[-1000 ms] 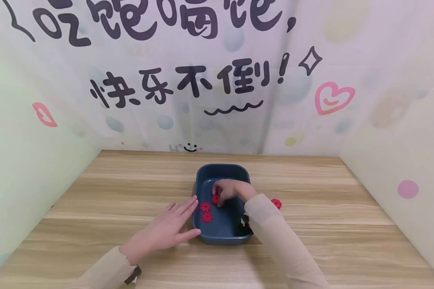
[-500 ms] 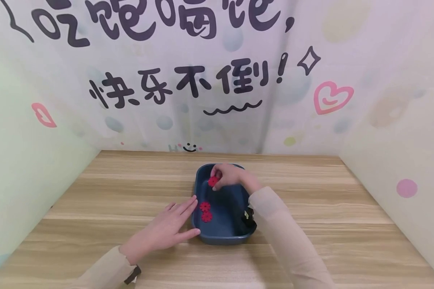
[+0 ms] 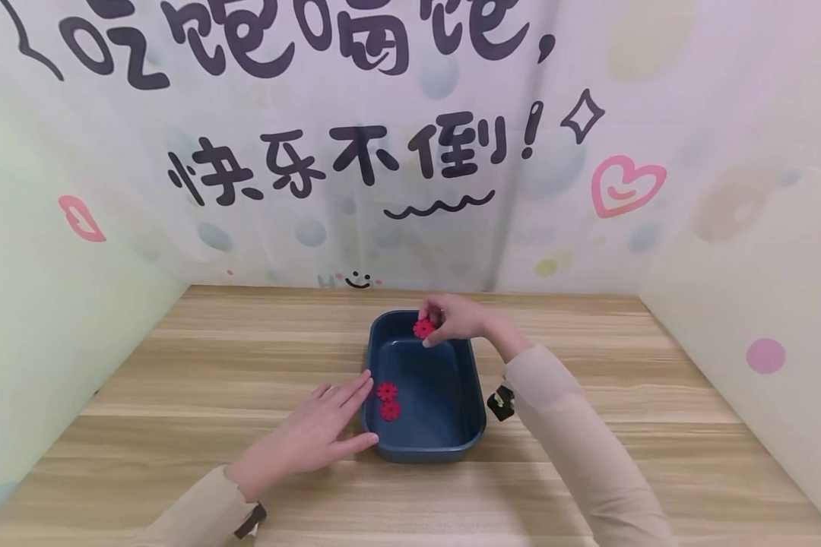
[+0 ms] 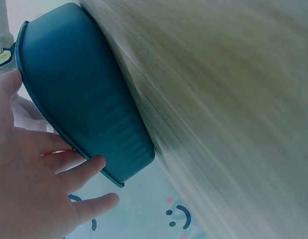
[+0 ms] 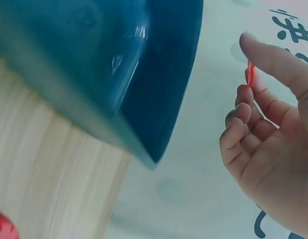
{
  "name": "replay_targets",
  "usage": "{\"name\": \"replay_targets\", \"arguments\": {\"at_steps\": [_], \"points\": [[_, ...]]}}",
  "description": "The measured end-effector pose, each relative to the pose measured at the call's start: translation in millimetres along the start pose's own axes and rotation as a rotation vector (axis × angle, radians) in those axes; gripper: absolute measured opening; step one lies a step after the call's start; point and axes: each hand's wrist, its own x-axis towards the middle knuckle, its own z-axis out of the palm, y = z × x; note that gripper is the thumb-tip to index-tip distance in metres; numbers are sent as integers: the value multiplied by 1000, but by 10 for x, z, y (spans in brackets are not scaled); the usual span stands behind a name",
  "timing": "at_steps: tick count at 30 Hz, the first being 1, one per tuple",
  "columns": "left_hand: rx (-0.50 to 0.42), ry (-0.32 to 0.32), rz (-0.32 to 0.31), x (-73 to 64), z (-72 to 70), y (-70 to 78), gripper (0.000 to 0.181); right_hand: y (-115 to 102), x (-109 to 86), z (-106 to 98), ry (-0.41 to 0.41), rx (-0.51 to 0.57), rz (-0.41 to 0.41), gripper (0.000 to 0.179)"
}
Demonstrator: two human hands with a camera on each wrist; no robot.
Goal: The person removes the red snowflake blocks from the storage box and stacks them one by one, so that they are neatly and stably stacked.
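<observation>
Your right hand (image 3: 457, 317), pinching a red notched plastic-looking disc (image 3: 423, 328), has just raised it to the far end of the blue rectangular plastic-looking tub (image 3: 432, 395), mid-frame, leaving two matching discs (image 3: 387, 392) inside, lower centre; your left hand (image 3: 318, 433), fingers straight, touches the tub

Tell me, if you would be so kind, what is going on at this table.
A person is handling small red notched discs at a blue tray. The right hand pinches one red disc, held up at the tray's far end. The left hand rests its fingers along the tray's left rim. Two more discs lie inside, near that side. The right wrist view also shows part of a red piece on the table, outside the tray.
</observation>
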Motion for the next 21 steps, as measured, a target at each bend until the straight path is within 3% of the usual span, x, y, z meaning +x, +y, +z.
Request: {"name": "replay_targets", "arguments": {"at_steps": [9,21], "points": [[0,24,11,-4,26,-6,78,134,-249,15,28,-75,-42,32],[8,10,1,-5,29,-22,79,390,-601,4,76,-37,-58,31]]}}
